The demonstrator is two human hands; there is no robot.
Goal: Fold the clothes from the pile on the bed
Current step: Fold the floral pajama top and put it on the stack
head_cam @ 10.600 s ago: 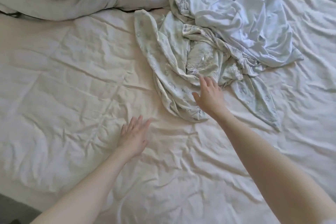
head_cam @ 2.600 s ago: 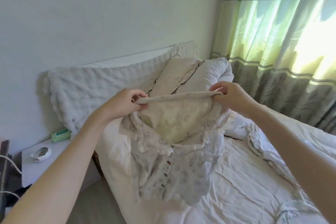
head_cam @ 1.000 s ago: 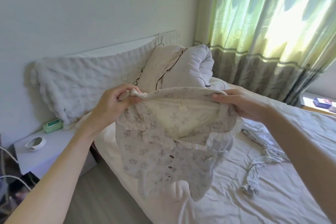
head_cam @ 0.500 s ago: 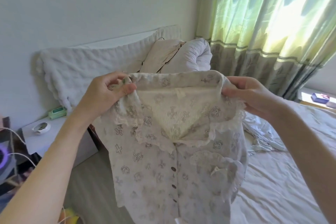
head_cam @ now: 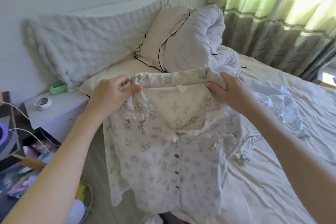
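While both hands pinch the shirt (head_cam: 163, 151) at its collar corners, left hand (head_cam: 111, 94) and right hand (head_cam: 231, 91) hold it hanging over the bed (head_cam: 272, 178) edge; best lay it flat, buttons down, smoothing before folding.

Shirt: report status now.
Left hand and right hand each grip the shirt at its collar. Shirt hangs open, unfolded. Nothing blocking.

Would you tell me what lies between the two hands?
In the head view, the shirt's collar spans from left hand to right hand.
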